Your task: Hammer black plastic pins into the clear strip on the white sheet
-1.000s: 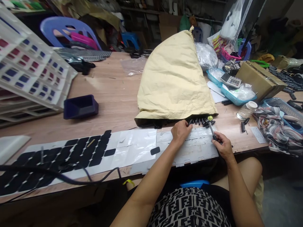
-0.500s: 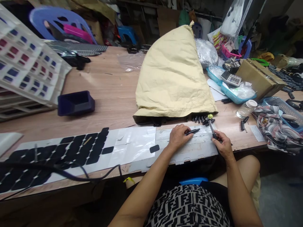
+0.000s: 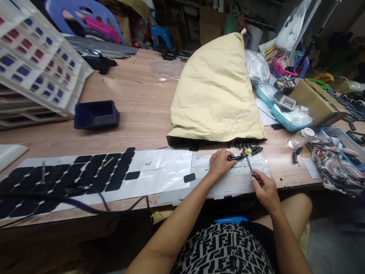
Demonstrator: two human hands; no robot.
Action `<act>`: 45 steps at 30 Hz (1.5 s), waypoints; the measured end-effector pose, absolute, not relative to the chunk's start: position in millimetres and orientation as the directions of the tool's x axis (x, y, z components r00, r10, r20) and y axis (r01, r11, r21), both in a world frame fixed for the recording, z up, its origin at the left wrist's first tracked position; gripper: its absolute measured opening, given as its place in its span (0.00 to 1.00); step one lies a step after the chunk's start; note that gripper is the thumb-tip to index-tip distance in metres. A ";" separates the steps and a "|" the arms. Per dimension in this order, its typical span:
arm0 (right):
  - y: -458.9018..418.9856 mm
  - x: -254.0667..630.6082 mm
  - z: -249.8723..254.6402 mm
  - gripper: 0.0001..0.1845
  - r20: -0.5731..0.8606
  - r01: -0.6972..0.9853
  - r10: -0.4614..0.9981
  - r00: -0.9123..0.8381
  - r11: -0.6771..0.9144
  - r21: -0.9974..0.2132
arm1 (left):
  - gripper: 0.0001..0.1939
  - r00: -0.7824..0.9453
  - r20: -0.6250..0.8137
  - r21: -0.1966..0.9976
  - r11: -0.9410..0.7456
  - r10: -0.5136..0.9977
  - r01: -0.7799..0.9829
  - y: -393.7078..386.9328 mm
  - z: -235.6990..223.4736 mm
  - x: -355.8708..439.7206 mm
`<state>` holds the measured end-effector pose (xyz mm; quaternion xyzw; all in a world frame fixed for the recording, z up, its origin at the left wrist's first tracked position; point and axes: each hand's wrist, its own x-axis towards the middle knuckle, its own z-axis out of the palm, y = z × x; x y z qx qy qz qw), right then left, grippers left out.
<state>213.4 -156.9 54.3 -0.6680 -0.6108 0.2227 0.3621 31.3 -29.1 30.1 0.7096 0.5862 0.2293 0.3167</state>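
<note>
The left hand (image 3: 221,163) lies palm down over a greyish board (image 3: 236,183), its fingers pinched closed around the near end of a slim black piece (image 3: 235,158), which points away to the right of those fingers. The right hand (image 3: 266,190) has its fingers wrapped on the dark handle of a slender tool (image 3: 250,166); the tool's silvery shaft slants up and leftward from them to a yellow-green wad (image 3: 248,151) at the tip. The far end of the black piece sits right by this wad; whether the 2 touch is too small to tell.

Just beyond the wad and both sets of fingers, more black pieces (image 3: 257,150) lie loose, and others form a row (image 3: 243,145) along the lower edge of a big yellowish sack (image 3: 218,91), which rises from the tabletop (image 3: 134,93) ahead of the left fingers.

Left of the left fingers is a single black patch (image 3: 189,178), then a white sheet (image 3: 168,165) bearing rows of dark patches (image 3: 97,173). Farther left and beyond stands a dark blue bin (image 3: 97,123). Right of the right fingers, well apart, are a lidded jar (image 3: 300,138) and a patterned cloth (image 3: 327,160).
</note>
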 end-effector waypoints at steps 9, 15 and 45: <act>-153.2 204.3 57.8 0.18 0.102 0.637 0.989 0.108 0.010 -0.770 | 0.07 0.199 -0.054 0.725 -0.099 0.978 0.682 -28.2 29.5 32.7; -152.8 197.0 59.4 0.19 0.093 0.612 0.990 0.102 0.011 -0.791 | 0.07 0.215 -0.040 0.723 -0.120 0.976 0.680 -27.9 31.6 32.0; -109.1 256.4 25.2 0.18 0.098 0.275 0.964 0.247 0.028 -0.961 | 0.11 0.843 -0.214 0.890 -0.256 0.494 0.376 -166.0 12.7 43.8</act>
